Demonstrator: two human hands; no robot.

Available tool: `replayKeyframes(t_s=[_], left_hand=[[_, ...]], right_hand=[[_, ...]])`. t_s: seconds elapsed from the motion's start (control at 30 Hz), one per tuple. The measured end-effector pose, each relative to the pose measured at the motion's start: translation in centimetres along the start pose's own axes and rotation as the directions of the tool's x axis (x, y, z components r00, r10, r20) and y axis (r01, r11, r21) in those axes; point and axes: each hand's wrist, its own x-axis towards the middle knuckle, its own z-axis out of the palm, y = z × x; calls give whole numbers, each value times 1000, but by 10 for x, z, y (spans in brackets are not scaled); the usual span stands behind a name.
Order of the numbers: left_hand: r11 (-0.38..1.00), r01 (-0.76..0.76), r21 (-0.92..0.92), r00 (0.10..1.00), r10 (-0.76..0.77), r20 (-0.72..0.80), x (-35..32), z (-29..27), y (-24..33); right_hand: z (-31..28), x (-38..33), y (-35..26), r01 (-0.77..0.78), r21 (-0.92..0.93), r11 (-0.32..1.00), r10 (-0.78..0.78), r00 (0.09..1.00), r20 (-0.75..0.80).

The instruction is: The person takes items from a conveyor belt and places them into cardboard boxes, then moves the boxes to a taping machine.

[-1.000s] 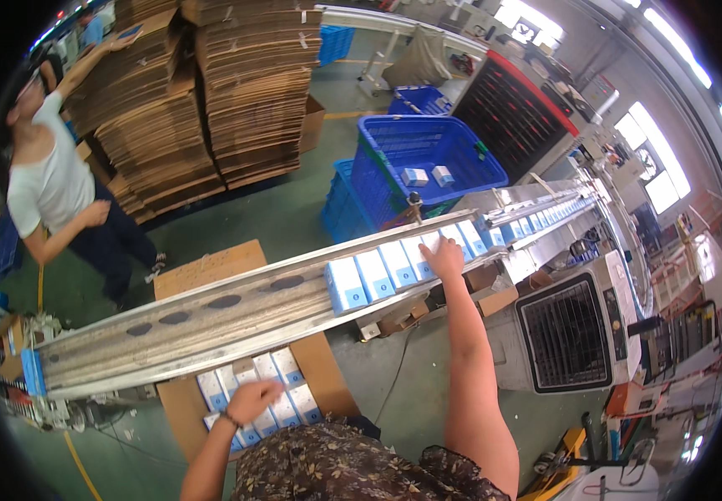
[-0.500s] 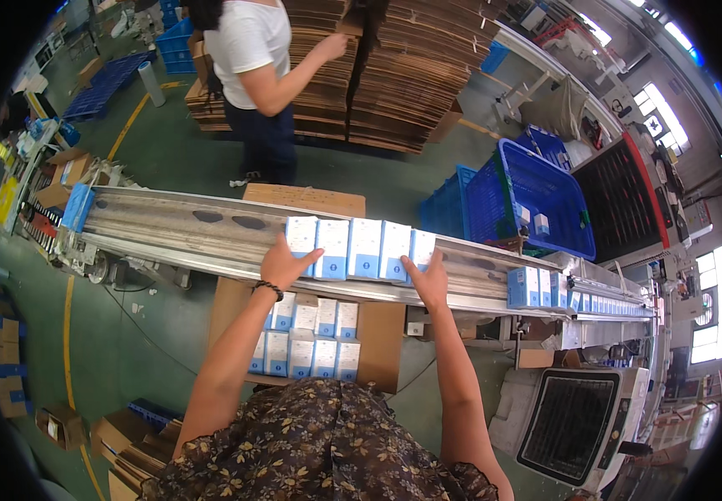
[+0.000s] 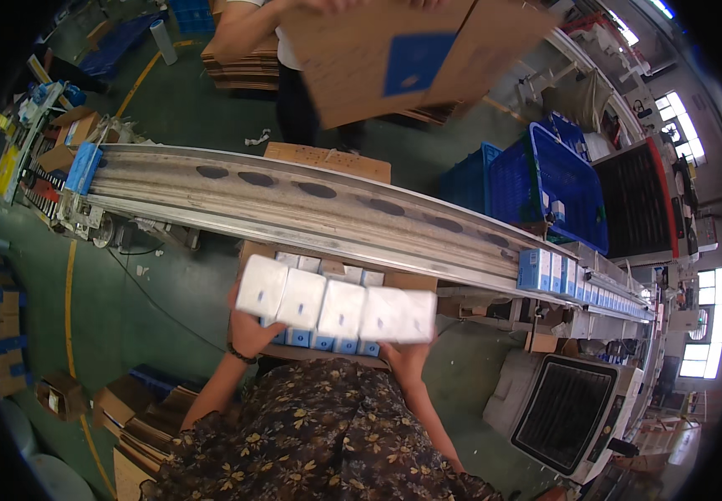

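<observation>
Between my two hands I press a row of several small white-and-blue boxes [image 3: 336, 305], held level over an open cardboard carton [image 3: 407, 282]. My left hand [image 3: 250, 334] clamps the row's left end and my right hand [image 3: 407, 359] clamps its right end. Inside the carton lie more of the same boxes [image 3: 328, 341], partly hidden under the row. Beyond the carton a long conveyor belt [image 3: 294, 204] runs from left to right. More small blue boxes [image 3: 549, 271] stand in a line on its right part.
Across the belt another person [image 3: 294, 92] holds up a large flat cardboard sheet [image 3: 411, 54]. A blue plastic crate [image 3: 557, 188] stands at the right, a black fan-like machine [image 3: 565, 413] at the lower right. Folded cardboard [image 3: 123, 409] lies at my lower left.
The row of boxes has come off the belt and now sits between my hands over the carton, closer to my body. The other person has lifted a cardboard sheet.
</observation>
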Motion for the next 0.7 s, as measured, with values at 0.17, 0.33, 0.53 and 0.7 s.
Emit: replayKeyframes(t_s=[0.17,0.33,0.53,0.7], left_hand=[[906,210,368,946,-284,159,18,20,-22],[659,244,711,892,-440,102,55,49,-16],[352,-112,929,794,-530,297,108,78,-68],[128,-465,876,670,-596,443,138,87,-114]], right_hand=[[57,20,19,-197,596,778,232,973,18],[82,61,0,-267,79,960,273,959,-74],[101,116,13,-264,-396,880,401,858,320],[109,151,-19,-99,-624,775,502,695,515]])
